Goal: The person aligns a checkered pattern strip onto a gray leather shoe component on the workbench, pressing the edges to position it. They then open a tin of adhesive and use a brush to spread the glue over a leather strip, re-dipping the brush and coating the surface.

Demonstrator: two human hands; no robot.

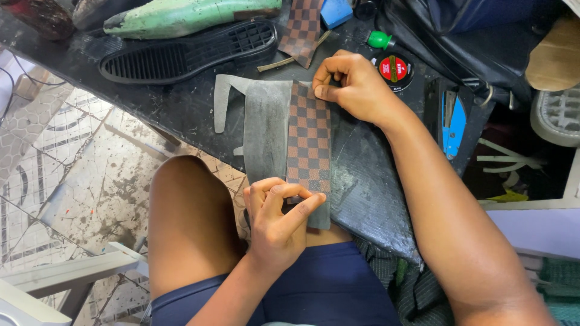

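Note:
A long strip of brown checkered material [309, 139] lies on a grey sheet piece [266, 130] on the black worktop [181, 115]. My right hand [353, 84] pinches the strip's far end between thumb and fingers. My left hand [278, 220] pinches its near end, at the worktop's edge above my lap. The strip lies flat and straight between the two hands.
A black shoe sole [187, 51] and a green shoe last [181, 15] lie at the back left. Another checkered piece [302, 30], a round tin with a red lid [394, 69], a green cap [380, 40] and a blue-handled tool [453, 124] lie nearby. Tiled floor shows on the left.

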